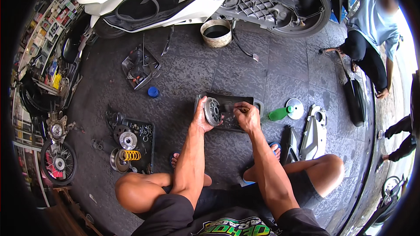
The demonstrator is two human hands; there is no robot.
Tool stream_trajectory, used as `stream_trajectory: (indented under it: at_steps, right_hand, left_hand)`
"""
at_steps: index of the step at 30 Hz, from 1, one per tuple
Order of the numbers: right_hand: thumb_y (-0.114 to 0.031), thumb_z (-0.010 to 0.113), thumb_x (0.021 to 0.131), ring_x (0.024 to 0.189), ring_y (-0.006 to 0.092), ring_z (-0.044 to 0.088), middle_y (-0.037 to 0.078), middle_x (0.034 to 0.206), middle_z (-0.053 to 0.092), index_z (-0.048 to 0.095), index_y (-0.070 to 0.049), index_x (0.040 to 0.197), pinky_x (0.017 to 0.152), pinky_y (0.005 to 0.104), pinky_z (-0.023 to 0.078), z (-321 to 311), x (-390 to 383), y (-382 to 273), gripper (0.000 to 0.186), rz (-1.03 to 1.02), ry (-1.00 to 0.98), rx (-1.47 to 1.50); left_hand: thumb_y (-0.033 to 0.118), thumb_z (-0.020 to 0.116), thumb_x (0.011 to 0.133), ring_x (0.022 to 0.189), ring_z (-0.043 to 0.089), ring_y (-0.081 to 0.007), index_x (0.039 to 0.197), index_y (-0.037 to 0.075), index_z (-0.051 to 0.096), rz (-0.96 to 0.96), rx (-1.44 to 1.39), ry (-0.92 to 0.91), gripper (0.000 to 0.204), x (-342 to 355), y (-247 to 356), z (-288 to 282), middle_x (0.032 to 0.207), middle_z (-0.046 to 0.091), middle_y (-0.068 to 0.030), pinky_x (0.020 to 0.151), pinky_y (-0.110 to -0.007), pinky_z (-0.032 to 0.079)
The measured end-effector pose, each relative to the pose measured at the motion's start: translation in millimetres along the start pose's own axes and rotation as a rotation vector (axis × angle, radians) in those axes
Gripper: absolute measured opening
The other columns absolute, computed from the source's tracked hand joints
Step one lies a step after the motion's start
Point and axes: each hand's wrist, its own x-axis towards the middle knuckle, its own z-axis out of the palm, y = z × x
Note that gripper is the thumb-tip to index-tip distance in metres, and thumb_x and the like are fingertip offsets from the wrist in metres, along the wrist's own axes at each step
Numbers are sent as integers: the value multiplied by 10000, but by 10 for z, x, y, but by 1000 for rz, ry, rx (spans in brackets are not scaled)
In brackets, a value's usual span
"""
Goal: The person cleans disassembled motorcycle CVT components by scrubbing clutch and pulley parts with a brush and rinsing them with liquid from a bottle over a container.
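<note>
My left hand (pixel 200 118) grips a round, ribbed metal part (pixel 212 111), tilted on its side above a dark rectangular tray (pixel 235 126). Just right of it, my right hand (pixel 249 117) is closed on a small brush-like tool (pixel 239 109) over the same tray; its tip is blurred. A green plastic bottle (pixel 280 112) stands right of the tray, beside a pale metal disc (pixel 296 104). Left of me, a parts tray (pixel 151 144) holds several discs, bolts and a yellow coil spring (pixel 131 155).
A white scooter (pixel 192 0) spans the far side, near a stained bucket (pixel 216 40). A blue cap (pixel 153 91) and bin (pixel 136 61) lie ahead. Metal covers (pixel 312 135) and a black part (pixel 354 98) lie right, near a crouching person (pixel 372 35). Motorbikes and shelves line the left.
</note>
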Motion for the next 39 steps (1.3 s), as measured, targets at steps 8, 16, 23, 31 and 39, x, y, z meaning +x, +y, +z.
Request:
stream_trajectory:
  at_steps: [8,16,23,31,39]
  right_hand:
    - [-112,663,848,847,206,713,153,921,747,724,-10,1019,760,311,534,39,-95,-203,208,12,37,71]
    - [-90,653,847,816,160,679,124,882,741,713,13,1016,757,298,523,63,-84,-112,207,33,-26,133]
    - [-102,654,849,819,150,672,122,892,741,705,31,1015,756,284,519,45,-76,-149,218,96,-29,227]
    - [-130,669,849,760,207,714,151,847,742,713,-1,995,721,325,543,277,-177,-76,199,86,201,41]
    - [-161,667,825,987,368,685,203,1029,712,747,-93,1000,866,436,537,273,-72,458,205,-22,206,-314]
  left_hand:
    - [783,577,756,712,650,-291,1076,140,621,83,104,42,719,39,66,-5,876,650,-98,583,-428,539]
    - [753,549,809,723,676,-315,1047,137,647,54,-4,-37,667,-26,76,-50,923,692,-125,609,-454,567]
    - [735,578,795,816,664,-322,1110,140,624,71,-84,-116,675,-56,-16,-54,1027,676,-123,717,-509,569]
    - [793,603,741,911,572,-250,1146,198,577,-43,122,71,721,-110,68,191,1045,599,-67,703,-442,522]
    - [835,590,706,849,617,-388,1125,132,596,-54,38,94,818,25,41,-133,1004,616,-179,704,-531,541]
